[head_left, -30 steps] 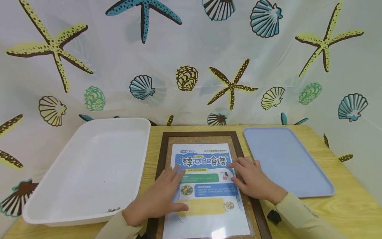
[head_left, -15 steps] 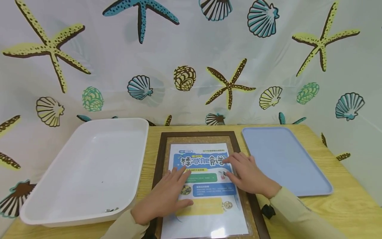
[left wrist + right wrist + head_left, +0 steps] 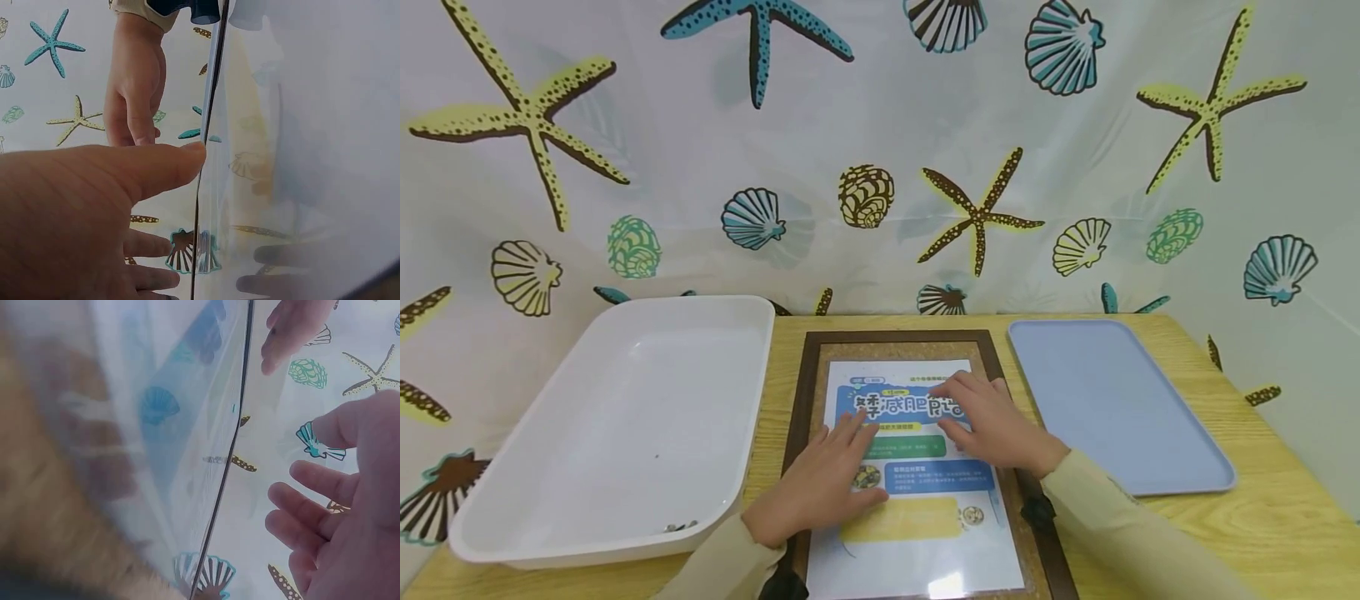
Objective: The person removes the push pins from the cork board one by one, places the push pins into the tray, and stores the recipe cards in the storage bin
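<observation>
A printed sheet with coloured text bands lies flat inside a dark brown frame with a cork backing. My left hand rests over its left side, fingers extended and thumb spread towards the middle. Over the upper right of the sheet is my right hand, its fingers loosely bent and covering part of the title. Neither hand grips anything. Side-on in the left wrist view, the thumb tip of my left hand meets the glossy surface. The fingers of my right hand are loosely bent in its wrist view.
A large white tub stands on the left, with a few small metallic bits near its front. On the right lies a shallow blue tray. A shell-and-starfish curtain hangs behind the wooden table.
My right hand has moved left across the sheet, from its right edge to over the title. The left hand has shifted slightly right. Sheet and frame stay in place.
</observation>
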Action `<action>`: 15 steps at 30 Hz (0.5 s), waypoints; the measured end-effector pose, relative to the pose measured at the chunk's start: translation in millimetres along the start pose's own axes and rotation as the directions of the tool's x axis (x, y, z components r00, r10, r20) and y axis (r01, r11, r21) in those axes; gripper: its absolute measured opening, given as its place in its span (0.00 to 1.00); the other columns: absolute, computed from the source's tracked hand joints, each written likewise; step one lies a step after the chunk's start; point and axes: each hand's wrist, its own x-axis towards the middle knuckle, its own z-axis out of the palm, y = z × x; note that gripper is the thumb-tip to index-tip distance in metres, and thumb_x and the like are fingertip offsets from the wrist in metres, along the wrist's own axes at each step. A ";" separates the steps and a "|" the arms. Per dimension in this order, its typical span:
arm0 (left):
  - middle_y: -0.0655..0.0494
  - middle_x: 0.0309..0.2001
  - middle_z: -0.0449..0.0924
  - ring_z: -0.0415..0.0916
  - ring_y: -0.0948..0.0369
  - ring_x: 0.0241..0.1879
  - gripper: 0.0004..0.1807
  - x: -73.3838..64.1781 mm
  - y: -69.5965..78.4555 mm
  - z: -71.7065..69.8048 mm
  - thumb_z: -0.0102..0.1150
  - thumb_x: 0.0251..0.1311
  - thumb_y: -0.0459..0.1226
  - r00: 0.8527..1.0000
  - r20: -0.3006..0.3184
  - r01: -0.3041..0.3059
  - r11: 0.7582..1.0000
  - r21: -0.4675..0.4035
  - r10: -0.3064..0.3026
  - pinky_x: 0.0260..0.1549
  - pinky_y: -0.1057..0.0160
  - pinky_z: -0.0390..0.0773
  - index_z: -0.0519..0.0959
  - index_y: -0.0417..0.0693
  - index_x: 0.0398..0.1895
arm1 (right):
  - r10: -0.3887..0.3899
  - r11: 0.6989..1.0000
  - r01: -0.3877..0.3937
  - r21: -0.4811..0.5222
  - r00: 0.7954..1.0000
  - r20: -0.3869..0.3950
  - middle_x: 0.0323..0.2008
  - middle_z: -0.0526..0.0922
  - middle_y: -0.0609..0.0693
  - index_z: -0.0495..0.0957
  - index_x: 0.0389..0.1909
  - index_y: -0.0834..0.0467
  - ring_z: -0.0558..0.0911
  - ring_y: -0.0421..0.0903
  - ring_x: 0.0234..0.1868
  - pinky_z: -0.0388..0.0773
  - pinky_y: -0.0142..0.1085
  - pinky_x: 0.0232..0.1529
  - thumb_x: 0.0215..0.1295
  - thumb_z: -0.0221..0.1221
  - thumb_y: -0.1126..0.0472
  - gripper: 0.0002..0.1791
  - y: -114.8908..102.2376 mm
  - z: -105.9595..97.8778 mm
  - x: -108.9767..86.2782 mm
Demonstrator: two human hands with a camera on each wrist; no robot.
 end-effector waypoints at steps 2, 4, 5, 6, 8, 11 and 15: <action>0.36 0.72 0.55 0.51 0.38 0.72 0.43 1.8 -1.5 2.1 0.65 0.57 0.51 1.000 0.007 0.009 1.000 -0.002 -0.009 0.66 0.36 0.55 0.61 0.36 0.69 | 0.001 1.000 -0.002 0.018 1.000 0.024 0.50 0.79 0.50 0.75 0.55 0.59 0.75 0.48 0.54 0.62 0.43 0.45 0.65 0.60 0.57 0.19 -1.1 2.3 5.4; 0.37 0.72 0.55 0.51 0.39 0.72 0.43 3.3 -3.3 4.0 0.64 0.57 0.50 1.000 0.010 0.024 1.000 -0.005 -0.024 0.66 0.36 0.55 0.61 0.36 0.69 | 0.001 0.999 -0.003 0.032 0.999 0.046 0.51 0.79 0.50 0.74 0.56 0.59 0.75 0.49 0.55 0.64 0.47 0.49 0.66 0.60 0.57 0.19 -1.7 6.3 12.0; 0.37 0.72 0.55 0.52 0.38 0.72 0.42 3.8 -4.2 4.8 0.64 0.57 0.50 1.000 0.007 0.030 1.000 -0.007 -0.030 0.66 0.36 0.55 0.61 0.36 0.69 | 0.004 0.999 -0.006 0.036 0.998 0.060 0.51 0.79 0.50 0.74 0.56 0.59 0.75 0.49 0.56 0.64 0.49 0.51 0.66 0.59 0.57 0.19 -2.0 8.6 15.5; 0.36 0.72 0.55 0.52 0.38 0.72 0.42 4.2 -5.0 5.5 0.64 0.58 0.50 0.999 0.003 0.037 0.999 -0.009 -0.037 0.66 0.36 0.55 0.61 0.36 0.69 | 0.008 0.999 -0.011 0.038 0.997 0.075 0.52 0.79 0.50 0.73 0.56 0.58 0.75 0.49 0.57 0.65 0.50 0.52 0.66 0.59 0.57 0.20 -2.4 10.9 19.0; 0.36 0.72 0.56 0.52 0.38 0.71 0.41 4.9 -5.9 6.2 0.63 0.58 0.49 0.999 -0.006 0.045 0.999 -0.009 -0.045 0.66 0.36 0.56 0.62 0.36 0.69 | 0.014 0.999 -0.017 0.034 0.994 0.105 0.52 0.79 0.50 0.73 0.57 0.58 0.74 0.49 0.58 0.66 0.52 0.54 0.66 0.59 0.56 0.20 -3.7 14.9 25.5; 0.35 0.72 0.56 0.53 0.37 0.71 0.41 6.2 -6.0 7.0 0.63 0.59 0.49 0.999 -0.018 0.046 0.999 -0.005 -0.046 0.65 0.36 0.56 0.62 0.36 0.69 | 0.025 0.999 -0.030 0.030 0.988 0.155 0.52 0.79 0.50 0.72 0.58 0.57 0.74 0.49 0.58 0.68 0.51 0.55 0.67 0.58 0.55 0.21 -5.0 18.7 33.6; 0.36 0.72 0.55 0.52 0.37 0.71 0.40 9.0 -5.1 8.6 0.62 0.59 0.49 0.999 -0.022 0.036 0.999 0.002 -0.036 0.66 0.36 0.55 0.61 0.36 0.69 | 0.034 0.996 -0.050 0.073 0.980 0.198 0.50 0.79 0.52 0.71 0.59 0.59 0.75 0.49 0.55 0.71 0.48 0.58 0.67 0.57 0.57 0.21 -3.9 21.1 44.1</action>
